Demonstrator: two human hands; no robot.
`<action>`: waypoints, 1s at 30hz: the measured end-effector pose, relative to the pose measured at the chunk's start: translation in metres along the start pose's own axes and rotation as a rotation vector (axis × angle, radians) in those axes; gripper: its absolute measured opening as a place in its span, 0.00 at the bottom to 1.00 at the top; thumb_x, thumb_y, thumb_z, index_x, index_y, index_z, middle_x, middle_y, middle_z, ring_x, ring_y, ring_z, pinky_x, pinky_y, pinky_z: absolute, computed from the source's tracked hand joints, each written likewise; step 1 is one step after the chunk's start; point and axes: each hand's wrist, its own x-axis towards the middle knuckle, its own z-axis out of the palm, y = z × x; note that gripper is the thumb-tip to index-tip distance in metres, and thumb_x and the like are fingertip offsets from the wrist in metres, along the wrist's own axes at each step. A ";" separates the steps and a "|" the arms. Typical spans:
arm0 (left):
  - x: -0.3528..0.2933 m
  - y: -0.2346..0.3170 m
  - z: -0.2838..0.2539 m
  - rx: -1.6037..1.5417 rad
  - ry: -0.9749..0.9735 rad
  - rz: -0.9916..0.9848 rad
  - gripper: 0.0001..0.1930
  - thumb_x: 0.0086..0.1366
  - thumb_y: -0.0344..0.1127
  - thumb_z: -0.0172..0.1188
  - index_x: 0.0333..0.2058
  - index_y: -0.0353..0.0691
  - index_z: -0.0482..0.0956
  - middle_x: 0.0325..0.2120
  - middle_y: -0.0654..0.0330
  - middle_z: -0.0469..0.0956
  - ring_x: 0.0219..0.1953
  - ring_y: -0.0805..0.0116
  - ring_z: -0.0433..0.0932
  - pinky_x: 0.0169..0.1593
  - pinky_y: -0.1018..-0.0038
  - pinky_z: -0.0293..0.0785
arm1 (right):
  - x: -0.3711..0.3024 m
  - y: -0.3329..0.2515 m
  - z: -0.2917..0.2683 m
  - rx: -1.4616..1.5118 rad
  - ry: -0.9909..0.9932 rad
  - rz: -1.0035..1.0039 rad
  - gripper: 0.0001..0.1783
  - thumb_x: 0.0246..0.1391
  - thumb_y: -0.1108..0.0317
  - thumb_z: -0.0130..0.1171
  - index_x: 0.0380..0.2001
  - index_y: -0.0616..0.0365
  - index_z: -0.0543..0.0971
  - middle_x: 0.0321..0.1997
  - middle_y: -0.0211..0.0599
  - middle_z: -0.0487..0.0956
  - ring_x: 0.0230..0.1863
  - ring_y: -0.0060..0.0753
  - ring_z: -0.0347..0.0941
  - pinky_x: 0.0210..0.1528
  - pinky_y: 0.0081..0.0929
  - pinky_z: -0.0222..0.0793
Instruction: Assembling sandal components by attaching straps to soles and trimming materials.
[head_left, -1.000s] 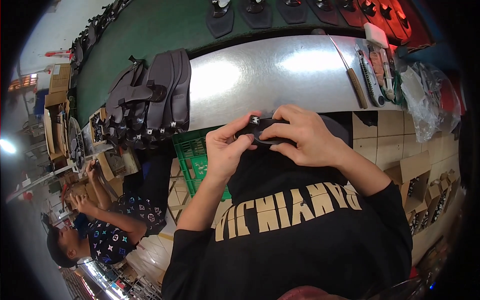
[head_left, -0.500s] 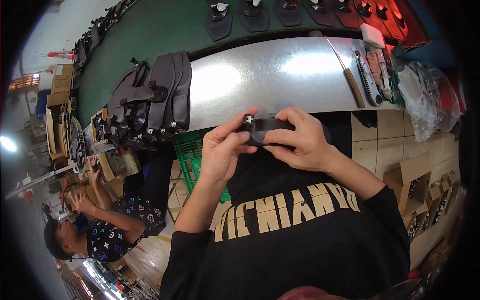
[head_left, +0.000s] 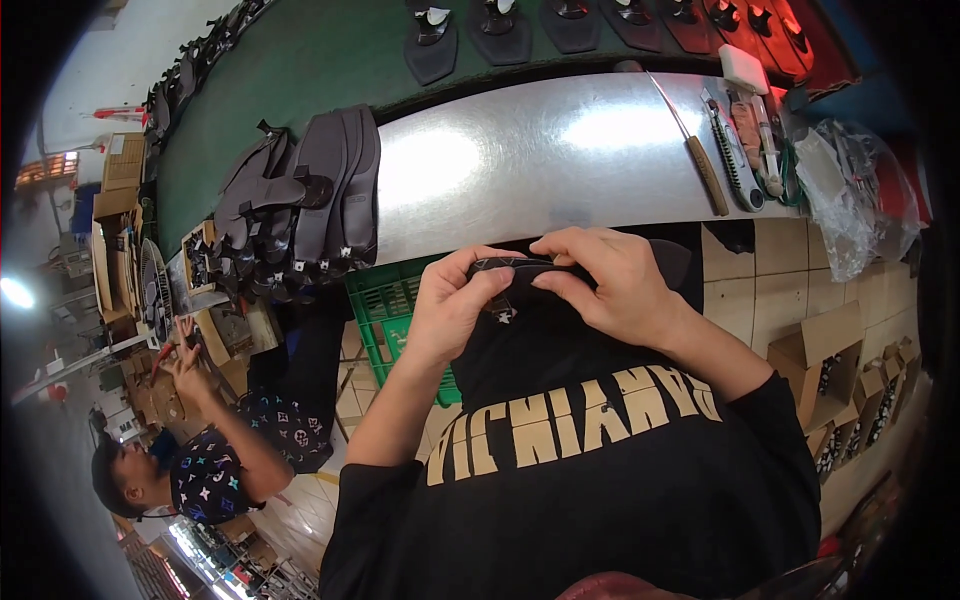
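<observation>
Above my lap, just off the near edge of the steel tabletop (head_left: 500,165), I hold a dark sandal (head_left: 522,277) on its side. My left hand (head_left: 450,300) is closed on its left end, thumb in front and fingers behind. A small pale-ended strap tab (head_left: 503,316) hangs below that thumb. My right hand (head_left: 618,280) pinches the sandal's edge near the middle, thumb and forefinger close together. The sole's other end shows past my right wrist. A pile of similar sandals (head_left: 345,185) lies to the left on the table's edge.
A wooden-handled pointed tool (head_left: 708,175), a utility knife (head_left: 738,160) and a white block (head_left: 743,70) lie at right, beside clear plastic bags (head_left: 850,190). Sandals (head_left: 500,35) line the green belt (head_left: 290,75). A green crate (head_left: 385,310) stands below. A co-worker (head_left: 215,440) works at left.
The sandal has been turned in my hands: its strap tab, formerly upright above my left thumb, now hangs below. My right hand has shifted its grip to the edge.
</observation>
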 end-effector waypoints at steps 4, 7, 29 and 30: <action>0.003 -0.008 0.002 0.206 0.059 0.094 0.06 0.65 0.31 0.58 0.36 0.35 0.80 0.25 0.68 0.78 0.25 0.85 0.73 0.31 0.86 0.72 | 0.002 0.005 0.002 0.099 -0.043 0.095 0.10 0.47 0.68 0.66 0.32 0.59 0.78 0.24 0.40 0.78 0.26 0.42 0.76 0.30 0.32 0.70; 0.011 -0.016 -0.002 0.201 0.045 0.102 0.09 0.67 0.36 0.57 0.31 0.37 0.80 0.23 0.69 0.77 0.22 0.85 0.71 0.26 0.85 0.71 | 0.004 0.006 0.000 0.114 -0.096 0.140 0.09 0.48 0.66 0.65 0.28 0.59 0.79 0.23 0.40 0.78 0.26 0.43 0.76 0.30 0.33 0.70; 0.033 -0.039 -0.036 -0.737 0.250 -0.087 0.19 0.69 0.41 0.52 0.55 0.41 0.69 0.48 0.55 0.77 0.48 0.64 0.79 0.35 0.77 0.79 | -0.005 0.115 -0.076 -0.684 0.382 0.065 0.16 0.55 0.75 0.54 0.48 0.58 0.76 0.34 0.39 0.76 0.35 0.43 0.72 0.39 0.34 0.68; 0.036 -0.042 -0.036 -0.834 0.231 -0.126 0.18 0.69 0.42 0.52 0.53 0.42 0.70 0.47 0.56 0.77 0.48 0.64 0.79 0.34 0.77 0.78 | 0.000 0.092 -0.060 -0.523 0.412 0.020 0.14 0.55 0.76 0.53 0.46 0.58 0.77 0.30 0.38 0.77 0.30 0.39 0.73 0.35 0.31 0.69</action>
